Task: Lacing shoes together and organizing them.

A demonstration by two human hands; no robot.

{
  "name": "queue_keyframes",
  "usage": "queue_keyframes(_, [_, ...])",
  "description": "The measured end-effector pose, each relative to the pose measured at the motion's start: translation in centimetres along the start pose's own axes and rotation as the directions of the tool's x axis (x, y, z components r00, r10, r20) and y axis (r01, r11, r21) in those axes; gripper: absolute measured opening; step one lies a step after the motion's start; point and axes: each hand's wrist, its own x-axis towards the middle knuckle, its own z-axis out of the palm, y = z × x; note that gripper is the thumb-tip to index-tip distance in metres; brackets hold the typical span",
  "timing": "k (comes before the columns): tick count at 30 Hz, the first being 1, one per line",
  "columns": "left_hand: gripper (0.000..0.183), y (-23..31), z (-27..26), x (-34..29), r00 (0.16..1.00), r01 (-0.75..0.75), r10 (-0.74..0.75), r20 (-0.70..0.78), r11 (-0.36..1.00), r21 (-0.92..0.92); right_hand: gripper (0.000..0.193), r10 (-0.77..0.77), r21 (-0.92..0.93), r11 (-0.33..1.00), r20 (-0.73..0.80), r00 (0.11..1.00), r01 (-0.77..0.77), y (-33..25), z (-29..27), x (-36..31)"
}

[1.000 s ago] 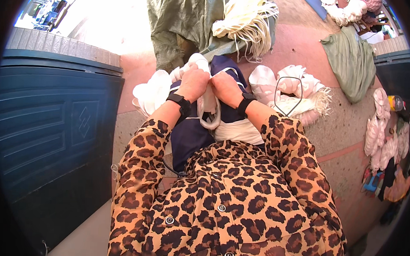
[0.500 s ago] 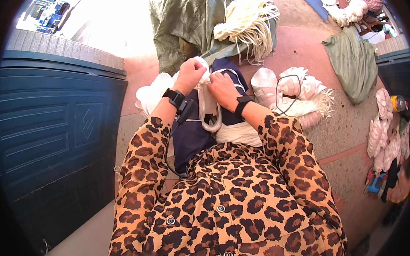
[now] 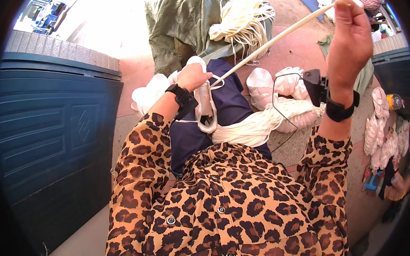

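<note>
A white shoe [image 3: 214, 121] rests on my lap with its opening toward me. My left hand [image 3: 193, 76] is closed on the upper part of the shoe, close to its toe. A cream shoelace [image 3: 273, 41] runs taut from the shoe up to the far right. Its far end is pinched in the fingers of my right hand [image 3: 351, 47], raised high. A small loop of lace stands out beside the left fingers. Across my lap lies a bundle of cream laces [image 3: 248, 130].
White shoes [image 3: 262, 84] lie to the right of my legs, and more white shoes [image 3: 148, 92] to the left. A green sack [image 3: 166, 28] with a heap of laces [image 3: 244, 20] is ahead. A blue door [image 3: 53, 135] stands at left. A thin dark cable [image 3: 273, 96] hangs near the right arm.
My right hand has moved from beside the shoe up and far to the right, drawing the lace out taut. The left hand stays at the shoe.
</note>
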Motion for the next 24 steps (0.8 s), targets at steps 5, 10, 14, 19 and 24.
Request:
queue_keyframes(5, [0.029, -0.3, -0.5, -0.9, 0.992, -0.072, 0.076, 0.1, 0.996, -0.046, 0.016, 0.172, 0.136, 0.976, 0.006, 0.985, -0.171, -0.2, 0.9, -1.3])
queue_keyframes(10, [0.026, -0.5, -0.2, -1.1, 0.996, -0.085, 0.086, 0.011, 0.995, -0.042, 0.017, 0.259, 0.138, 0.954, 0.072, 0.963, -0.267, 0.8, 0.0, -1.4])
queue_keyframes(14, [0.021, 0.0, 0.6, -1.4, 0.992, -0.126, 0.128, -0.023, 0.99, 0.071, 0.015, 0.246, 0.24, 0.937, 0.059, 0.967, -0.253, 2.1, -0.4, -1.7])
queue_keyframes(19, [0.014, 0.2, 1.4, -1.7, 0.928, -0.278, 0.291, -0.231, 0.956, 0.089, 0.019, 0.204, 0.244, 0.941, 0.137, 0.969, -0.233, 1.0, -0.2, -1.2])
queue_keyframes(24, [0.012, -0.2, 0.7, -0.3, 0.967, -0.255, 0.252, -0.051, 0.92, -0.298, 0.022, 0.205, 0.284, 0.92, 0.244, 0.948, -0.272, -1.6, 0.0, -1.1])
